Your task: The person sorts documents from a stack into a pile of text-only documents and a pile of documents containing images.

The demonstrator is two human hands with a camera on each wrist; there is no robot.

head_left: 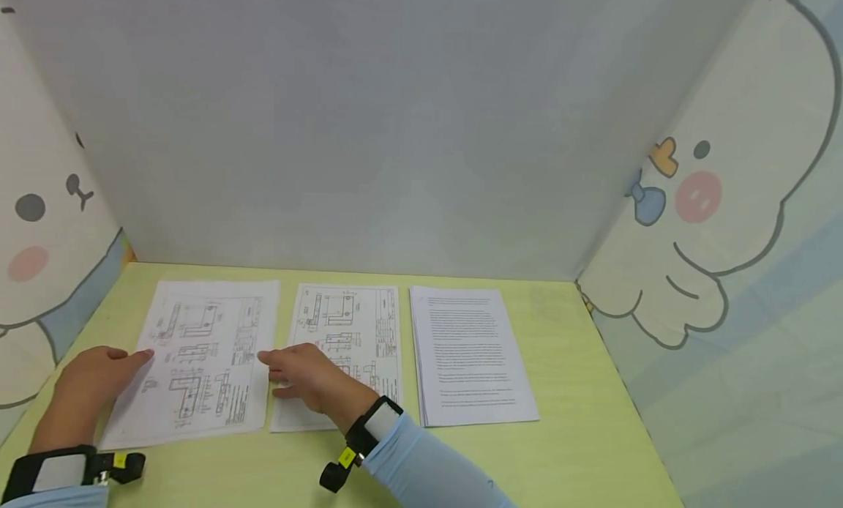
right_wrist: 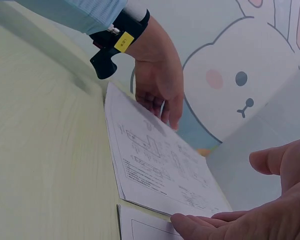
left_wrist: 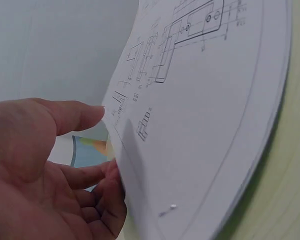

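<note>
Three piles of printed paper lie in a row. The left pile of drawing sheets (head_left: pixel 197 347) stands between both hands, its top page covered in technical line drawings. At its left edge is my left hand (head_left: pixel 95 380); in the left wrist view the thumb tip meets the paper's edge, with the loosely bent fingers lower along the same side. My right hand (head_left: pixel 316 376) reaches over the middle drawing pile (head_left: pixel 303 413), fingers pointing at the left pile's right edge. In the right wrist view its thumb stands apart from the extended fingers, and nothing is between them.
A pile of text pages (head_left: pixel 470 354) lies to the right of the drawings, its sheet edges slightly fanned at the left. The yellow-green table (head_left: pixel 579 435) meets a plain grey panel (head_left: pixel 369 127) at the back. Cartoon-printed cloth (head_left: pixel 744 274) borders both sides.
</note>
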